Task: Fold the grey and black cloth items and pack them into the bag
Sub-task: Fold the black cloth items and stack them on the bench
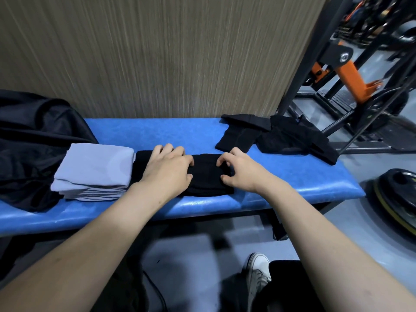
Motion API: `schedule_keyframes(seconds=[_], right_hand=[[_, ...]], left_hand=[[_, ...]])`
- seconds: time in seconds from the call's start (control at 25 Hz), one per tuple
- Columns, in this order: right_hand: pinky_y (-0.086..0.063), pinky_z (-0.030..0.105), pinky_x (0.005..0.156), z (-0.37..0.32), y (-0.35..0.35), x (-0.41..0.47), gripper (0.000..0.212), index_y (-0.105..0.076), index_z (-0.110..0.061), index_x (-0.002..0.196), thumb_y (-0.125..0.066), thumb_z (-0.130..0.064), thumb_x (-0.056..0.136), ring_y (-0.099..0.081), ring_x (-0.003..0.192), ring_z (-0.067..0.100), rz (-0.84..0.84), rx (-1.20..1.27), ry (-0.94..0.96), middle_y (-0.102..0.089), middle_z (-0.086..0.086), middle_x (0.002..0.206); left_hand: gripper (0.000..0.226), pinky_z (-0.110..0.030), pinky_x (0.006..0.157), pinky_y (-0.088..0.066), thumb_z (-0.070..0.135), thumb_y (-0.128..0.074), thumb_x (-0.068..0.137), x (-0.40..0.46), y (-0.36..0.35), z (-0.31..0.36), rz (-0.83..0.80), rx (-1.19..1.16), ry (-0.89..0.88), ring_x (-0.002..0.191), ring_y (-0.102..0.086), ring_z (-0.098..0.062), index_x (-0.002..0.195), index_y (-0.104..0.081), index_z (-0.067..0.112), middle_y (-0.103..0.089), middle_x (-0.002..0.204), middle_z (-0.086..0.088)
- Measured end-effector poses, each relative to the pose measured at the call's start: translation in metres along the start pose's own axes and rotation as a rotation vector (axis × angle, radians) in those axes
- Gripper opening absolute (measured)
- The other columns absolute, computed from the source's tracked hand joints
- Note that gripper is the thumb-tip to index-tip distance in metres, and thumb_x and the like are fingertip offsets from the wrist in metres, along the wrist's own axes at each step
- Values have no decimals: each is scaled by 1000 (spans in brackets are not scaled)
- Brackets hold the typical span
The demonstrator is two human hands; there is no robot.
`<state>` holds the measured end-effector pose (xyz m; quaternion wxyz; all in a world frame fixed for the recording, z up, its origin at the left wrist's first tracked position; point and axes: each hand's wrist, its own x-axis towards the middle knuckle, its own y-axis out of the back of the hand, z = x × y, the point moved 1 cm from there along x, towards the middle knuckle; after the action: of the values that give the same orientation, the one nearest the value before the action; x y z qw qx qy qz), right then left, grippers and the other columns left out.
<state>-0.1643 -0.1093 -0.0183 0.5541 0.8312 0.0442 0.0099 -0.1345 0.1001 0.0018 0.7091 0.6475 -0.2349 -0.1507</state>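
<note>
1. We are looking down at a long blue padded vinyl tabletop (191,134) set against a wood-grain wall panel (146,52).
2. Our left hand (167,168) is lying flat on a folded black cloth item (204,176) near the middle of the tabletop, its fingers straight and pressing down on the fabric's left part; this grip is wide open and is clasping nothing.
3. Our right hand (238,170) is resting on the right end of the same black piece, its fingers curled and pinching the folded edge between fingertips and thumb.
4. A folded light grey cloth stack (94,172) is sitting just left of the black piece, touching it.
5. A black fabric bag (33,136) is slumping at the tabletop's left end, right behind and beside the grey stack.
6. Two more loose black garments (276,136) are lying crumpled toward the right end, apart from our hands.
7. Beyond the right end, a black and orange metal gym frame (346,70) is standing on the floor, and a black weight plate (398,194) is lying beside the tabletop.
8. A white canvas shoe (257,271) is showing below, on the grey floor.
</note>
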Motion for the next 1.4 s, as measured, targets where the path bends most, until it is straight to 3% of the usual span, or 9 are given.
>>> schedule_keyframes(seconds=[0.12, 0.24, 0.44, 0.56, 0.72, 0.92, 1.08, 1.28, 1.4], right_hand=[[-51, 42, 85, 3, -4, 3, 35, -55, -28, 117, -66, -29, 84, -46, 103, 17, -20, -7, -15, -42, -4, 108], [-52, 39, 83, 5, -1, 1, 33, -56, -28, 118, -66, -29, 86, -48, 98, 14, -12, 33, -3, -43, -5, 107], [-49, 33, 76, 25, 11, -13, 21, -59, -29, 109, -63, -31, 88, -52, 81, 8, 94, 40, -36, -48, -13, 100], [-43, 29, 71, 46, 22, -25, 16, -60, -31, 104, -61, -32, 88, -52, 83, 9, 122, -21, -105, -53, -12, 97], [-46, 31, 72, 83, 36, -44, 12, -61, -29, 100, -59, -35, 90, -57, 88, 14, 204, -39, -241, -57, -10, 98], [-48, 37, 78, 140, 49, -64, 28, -60, -23, 115, -61, -31, 88, -56, 103, 23, 408, -143, -402, -55, -1, 112], [-45, 41, 90, 165, 54, -67, 47, -52, -17, 130, -65, -29, 87, -51, 111, 28, 568, -108, -476, -51, 5, 125], [-40, 42, 98, 170, 50, -49, 57, -46, -16, 138, -65, -23, 85, -48, 119, 28, 633, -28, -459, -51, 3, 133], [-36, 40, 98, 167, 50, -39, 56, -45, -18, 138, -64, -23, 86, -47, 120, 26, 628, -2, -488, -57, 0, 127]], left_hand=[[34, -32, 104, -21, 45, -52, 95, 3, -2, 0, -38, 23, 0, 115, -40, -16, 128, -54, 36, -51, 119, 11], [31, -31, 104, -22, 44, -49, 96, 5, -3, 0, -30, 20, 17, 114, -41, -15, 125, -55, 36, -52, 118, 12], [23, -30, 99, -21, 39, -46, 96, 17, -2, 15, 146, 2, 62, 107, -45, -16, 111, -62, 36, -54, 106, 11], [19, -30, 98, -24, 38, -49, 94, 29, -7, 36, 217, -37, 25, 101, -49, -16, 104, -65, 36, -58, 98, 12], [14, -30, 97, -25, 35, -59, 89, 50, -20, 74, 298, -107, -42, 97, -51, -18, 98, -67, 31, -61, 92, 11], [21, -30, 93, -25, 36, -66, 82, 84, -38, 122, 336, -131, -99, 96, -51, -21, 101, -67, 28, -58, 94, 8], [30, -31, 98, -27, 39, -66, 82, 101, -51, 154, 317, -190, -103, 102, -50, -20, 110, -65, 29, -55, 103, 8], [43, -31, 101, -28, 40, -69, 79, 106, -60, 176, 305, -223, -141, 108, -48, -18, 120, -59, 28, -51, 114, 7], [48, -31, 102, -27, 39, -69, 79, 105, -63, 175, 299, -216, -164, 110, -48, -18, 124, -56, 28, -50, 118, 7]])
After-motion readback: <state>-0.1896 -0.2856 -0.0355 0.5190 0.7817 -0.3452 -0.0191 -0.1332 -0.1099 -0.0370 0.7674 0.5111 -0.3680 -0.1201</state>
